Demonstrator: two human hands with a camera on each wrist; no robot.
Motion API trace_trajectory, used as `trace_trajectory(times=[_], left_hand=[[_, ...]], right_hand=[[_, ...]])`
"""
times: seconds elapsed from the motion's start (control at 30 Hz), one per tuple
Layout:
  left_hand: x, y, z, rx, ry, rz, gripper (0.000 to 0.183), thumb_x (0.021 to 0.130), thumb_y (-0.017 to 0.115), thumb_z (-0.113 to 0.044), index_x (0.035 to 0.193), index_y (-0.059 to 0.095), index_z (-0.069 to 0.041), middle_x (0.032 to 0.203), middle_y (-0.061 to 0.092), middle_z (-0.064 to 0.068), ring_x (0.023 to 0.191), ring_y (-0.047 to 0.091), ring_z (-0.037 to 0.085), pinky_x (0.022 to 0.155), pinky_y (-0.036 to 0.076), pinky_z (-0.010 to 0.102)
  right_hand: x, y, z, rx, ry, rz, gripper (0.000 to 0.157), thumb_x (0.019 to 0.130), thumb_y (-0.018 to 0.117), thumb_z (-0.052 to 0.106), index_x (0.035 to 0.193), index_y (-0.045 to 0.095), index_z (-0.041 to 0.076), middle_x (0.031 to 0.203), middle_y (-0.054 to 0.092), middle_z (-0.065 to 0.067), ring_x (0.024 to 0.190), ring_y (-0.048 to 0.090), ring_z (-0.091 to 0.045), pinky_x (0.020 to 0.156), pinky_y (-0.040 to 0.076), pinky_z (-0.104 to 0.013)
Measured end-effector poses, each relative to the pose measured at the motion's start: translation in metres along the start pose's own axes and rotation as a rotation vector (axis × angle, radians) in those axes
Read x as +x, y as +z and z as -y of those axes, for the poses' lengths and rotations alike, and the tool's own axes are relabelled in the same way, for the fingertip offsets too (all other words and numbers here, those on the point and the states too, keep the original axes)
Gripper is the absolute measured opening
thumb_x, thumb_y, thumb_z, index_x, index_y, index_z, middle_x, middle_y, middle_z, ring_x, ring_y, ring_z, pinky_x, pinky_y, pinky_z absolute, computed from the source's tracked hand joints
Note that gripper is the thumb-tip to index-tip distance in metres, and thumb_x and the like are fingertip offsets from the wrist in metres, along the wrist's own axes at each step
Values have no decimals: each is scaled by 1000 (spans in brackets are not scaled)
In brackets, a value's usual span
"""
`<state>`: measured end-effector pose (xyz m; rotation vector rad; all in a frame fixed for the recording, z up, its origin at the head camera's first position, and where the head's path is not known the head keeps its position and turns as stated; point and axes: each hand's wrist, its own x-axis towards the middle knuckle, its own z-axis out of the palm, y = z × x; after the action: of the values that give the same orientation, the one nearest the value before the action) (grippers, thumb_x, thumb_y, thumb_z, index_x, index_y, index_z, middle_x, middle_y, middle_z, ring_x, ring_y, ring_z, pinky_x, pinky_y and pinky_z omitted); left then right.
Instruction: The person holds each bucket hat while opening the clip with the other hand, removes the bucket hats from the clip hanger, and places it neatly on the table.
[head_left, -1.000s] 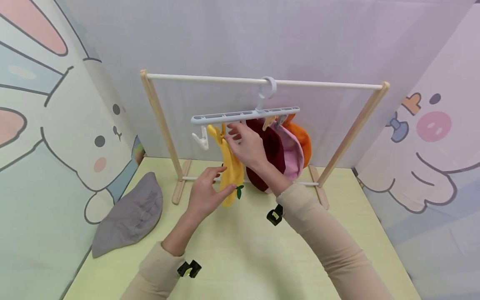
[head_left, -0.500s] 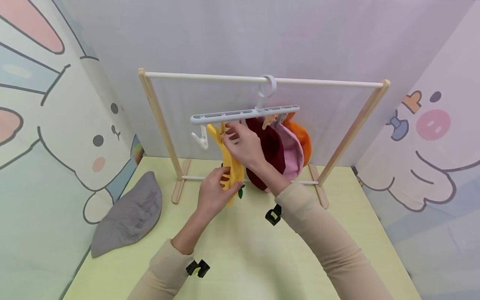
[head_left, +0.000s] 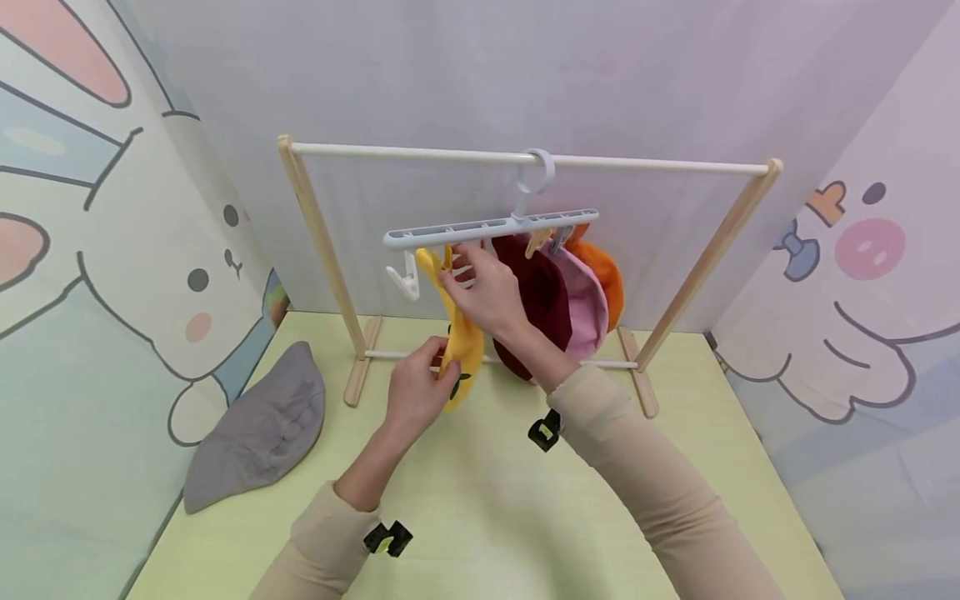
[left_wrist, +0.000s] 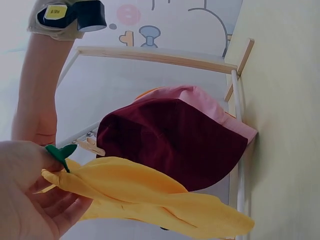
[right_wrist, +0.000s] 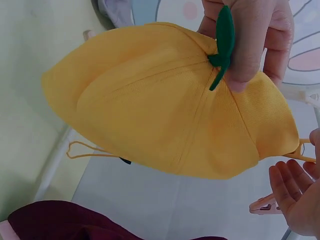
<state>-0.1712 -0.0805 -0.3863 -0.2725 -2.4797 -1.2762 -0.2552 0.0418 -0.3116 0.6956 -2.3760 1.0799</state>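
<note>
A yellow hat (head_left: 467, 346) with a small green leaf (right_wrist: 225, 40) hangs under the pale grey hanger (head_left: 450, 234). Its upper edge meets a yellow clip (right_wrist: 301, 150). My left hand (head_left: 416, 385) pinches the hat's crown beside the leaf, thumb on the outside. Up at the hanger, my right hand (head_left: 491, 292) holds the yellow clip between thumb and fingers, though part of this grip is out of frame in the right wrist view. Just left of it dangles a white clip (head_left: 408, 277) without a hat.
Maroon (head_left: 536, 312), pink (head_left: 588, 304) and orange (head_left: 606, 271) hats hang on the right half of the hanger. A wooden rack (head_left: 318, 242) with a white rail (head_left: 405, 153) carries it. A grey hat (head_left: 262, 429) lies on the table at left.
My left hand first closed in on the hat, moving right, then shifted slightly left with the lower part, turning the leaf leftward. The right hand has stayed at the clip.
</note>
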Motion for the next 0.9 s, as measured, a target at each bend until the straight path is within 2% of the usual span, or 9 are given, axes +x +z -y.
trace_trajectory(times=[0.33, 0.9], left_hand=[[-3, -9, 1, 16, 4, -25, 18, 81, 68, -12, 98, 65, -7, 87, 69, 6, 72, 64, 17, 59, 54, 26], [-5, -10, -5, 27, 86, -12, 14, 81, 68, -11, 95, 68, -9, 79, 68, 2, 65, 61, 12, 55, 51, 21]], right_hand=[[1, 4, 6, -38, 17, -63, 34, 84, 65, 27, 113, 57, 12, 99, 65, -3, 79, 65, -11, 66, 52, -21], [-1, 7, 14, -86, 35, -137, 35, 83, 67, 32, 109, 56, 11, 95, 64, -1, 77, 64, -12, 61, 51, -22]])
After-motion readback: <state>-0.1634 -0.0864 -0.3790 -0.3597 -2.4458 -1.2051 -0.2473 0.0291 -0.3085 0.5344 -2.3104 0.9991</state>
